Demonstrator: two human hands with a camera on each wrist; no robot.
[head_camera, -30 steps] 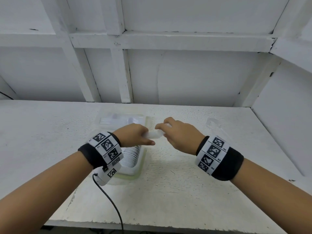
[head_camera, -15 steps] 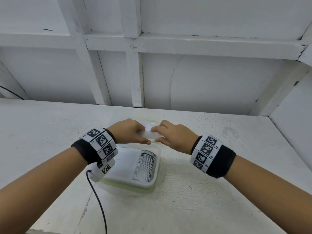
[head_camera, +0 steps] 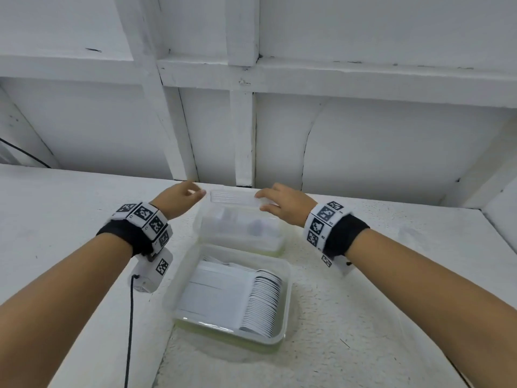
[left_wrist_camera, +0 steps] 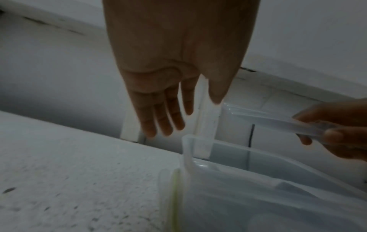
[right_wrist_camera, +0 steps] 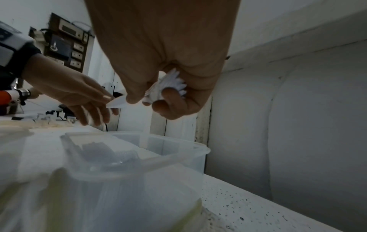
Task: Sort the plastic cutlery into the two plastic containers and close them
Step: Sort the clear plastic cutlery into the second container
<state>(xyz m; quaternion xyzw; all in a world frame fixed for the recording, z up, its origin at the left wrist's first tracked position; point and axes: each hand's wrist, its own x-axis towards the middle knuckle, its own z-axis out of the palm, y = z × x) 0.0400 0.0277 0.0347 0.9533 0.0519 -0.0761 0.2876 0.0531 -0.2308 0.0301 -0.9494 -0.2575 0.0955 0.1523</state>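
Since the earlier frame, both hands had moved from the near container (head_camera: pixel 282 301) of stacked spoons (head_camera: pixel 263 298) to the far container (head_camera: pixel 201 219). At centre-left, the left hand (head_camera: pixel 179 201) hovered, fingers straight. At centre-right, the right hand (head_camera: pixel 285 204) gripped a bundle of forks (head_camera: pixel 235 198) above it.

Left hand (left_wrist_camera: pixel 174 51) apparently hovers above container (left_wrist_camera: pixel 258 180).

— Your desk (head_camera: pixel 363 275) is white, speckled with dark flecks. What about the containers?
— Both are clear, frosted plastic; the near container (head_camera: pixel 285 303) shows a yellow-green edge underneath and holds white spoons (head_camera: pixel 263 298).
— And your wristbands (head_camera: pixel 340 236)?
— Black, carrying white tiles printed with black square patterns.
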